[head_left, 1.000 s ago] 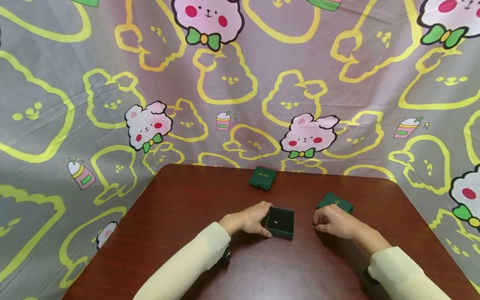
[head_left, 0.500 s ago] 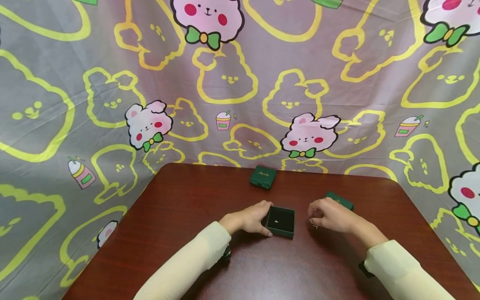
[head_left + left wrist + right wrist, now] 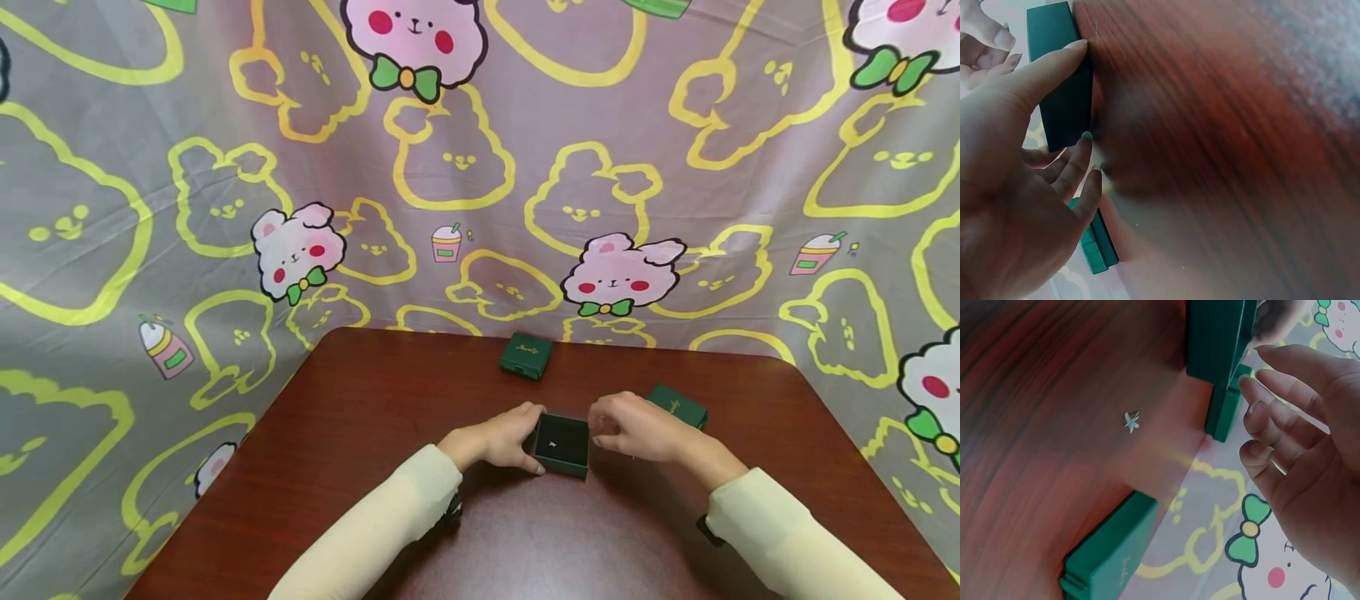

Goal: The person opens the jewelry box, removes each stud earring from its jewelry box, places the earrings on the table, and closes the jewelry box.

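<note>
My left hand (image 3: pixel 506 439) grips the side of an open dark-green jewellery box (image 3: pixel 572 468), with the thumb along its outer wall in the left wrist view. A tiny silver ornament (image 3: pixel 552 444) lies on the box's black lining. My right hand (image 3: pixel 633 427) is just right of the box; whether it touches the box I cannot tell. In the right wrist view its fingers (image 3: pixel 1259 415) are loosely bent with nothing between them. A small silver star-shaped piece (image 3: pixel 1131 422) lies on the table there, mostly hidden under the right hand in the head view.
A closed green box (image 3: pixel 527 356) with gold lettering stands near the table's back edge. Another green box (image 3: pixel 678 407) lies behind the right hand, partly covered by it. Patterned cloth (image 3: pixel 480 183) hangs behind the brown table (image 3: pixel 375 375).
My right hand has moved left toward the open box. The silver piece at its fingertips a second ago is now on the table. My left hand and its box stay put.
</note>
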### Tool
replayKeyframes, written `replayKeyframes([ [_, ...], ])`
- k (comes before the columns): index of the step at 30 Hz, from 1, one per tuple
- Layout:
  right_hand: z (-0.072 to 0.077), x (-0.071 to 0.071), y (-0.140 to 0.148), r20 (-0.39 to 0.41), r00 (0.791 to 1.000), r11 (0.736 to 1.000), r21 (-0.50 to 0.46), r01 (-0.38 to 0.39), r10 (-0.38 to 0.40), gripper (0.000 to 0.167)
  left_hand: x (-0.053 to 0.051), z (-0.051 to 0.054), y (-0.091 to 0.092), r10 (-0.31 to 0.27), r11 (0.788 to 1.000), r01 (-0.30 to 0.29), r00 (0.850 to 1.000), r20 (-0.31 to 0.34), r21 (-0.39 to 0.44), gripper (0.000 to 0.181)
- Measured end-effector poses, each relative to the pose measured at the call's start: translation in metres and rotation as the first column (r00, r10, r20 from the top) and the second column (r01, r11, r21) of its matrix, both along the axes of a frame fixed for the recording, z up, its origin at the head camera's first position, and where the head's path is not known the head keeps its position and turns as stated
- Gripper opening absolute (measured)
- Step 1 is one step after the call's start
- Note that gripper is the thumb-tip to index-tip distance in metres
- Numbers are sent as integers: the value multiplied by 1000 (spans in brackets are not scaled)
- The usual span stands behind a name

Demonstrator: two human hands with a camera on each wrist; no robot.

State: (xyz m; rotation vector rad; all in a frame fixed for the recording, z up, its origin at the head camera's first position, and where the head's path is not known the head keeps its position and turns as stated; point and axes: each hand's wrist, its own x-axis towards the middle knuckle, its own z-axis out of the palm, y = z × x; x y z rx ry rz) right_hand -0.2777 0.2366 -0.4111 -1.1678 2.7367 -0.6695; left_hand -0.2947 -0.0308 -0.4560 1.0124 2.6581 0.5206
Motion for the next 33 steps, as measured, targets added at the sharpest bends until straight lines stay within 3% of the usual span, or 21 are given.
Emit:
replayKeyframes([
  [12, -8, -6, -14, -8, 1000, 999, 26, -28, 28, 9, 1, 0, -1, -12, 1000, 12, 1000, -8, -12, 88],
  [21, -12, -2, -22, -5, 999, 999, -9, -46, 46, 7, 2, 0, -2, -9, 1000, 9, 1000, -12, -16, 89],
  [33, -22, -4, -37, -33, 998, 998, 22, -58, 59, 10, 1, 0, -3, -15, 1000, 15, 1000, -3, -1, 84],
])
